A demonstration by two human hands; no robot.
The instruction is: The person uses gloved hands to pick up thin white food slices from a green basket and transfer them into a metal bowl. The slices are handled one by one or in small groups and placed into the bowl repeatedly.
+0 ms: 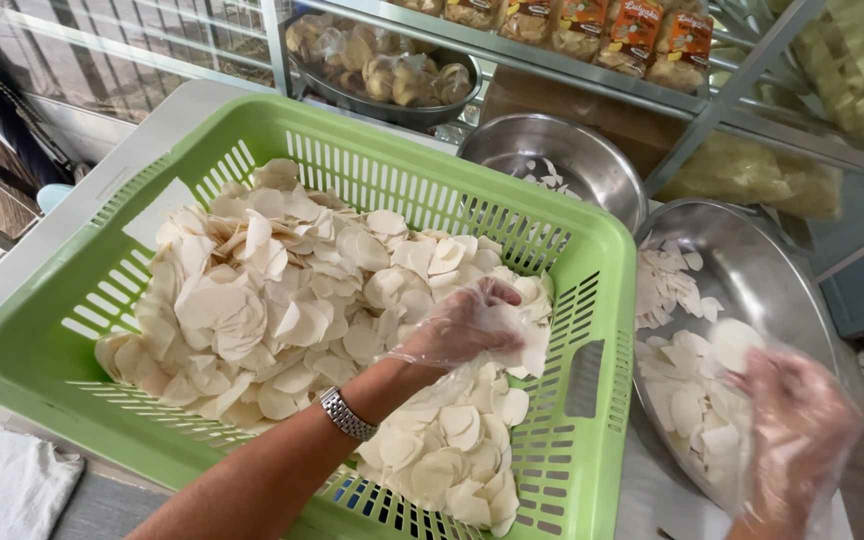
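1. Left hand (467, 325), in a clear plastic glove, lay on the heap of pale round chips (292, 300) inside the green basket (592, 250), fingers curled around a few chips close to the right wall.
2. Right hand (797, 425), also gloved, rested in the large metal bowl (762, 270) just right of the basket, closed loosely over a bunch of chips; grip blurred, so exact hold unclear.
3. Piled high at the basket's middle and left; bare slotted floor along the left wall and near edge.
4. Sat behind, near the basket's far corner: a smaller metal bowl (572, 155).
5. Crowded the far side: shelves with bagged snacks (632, 35).
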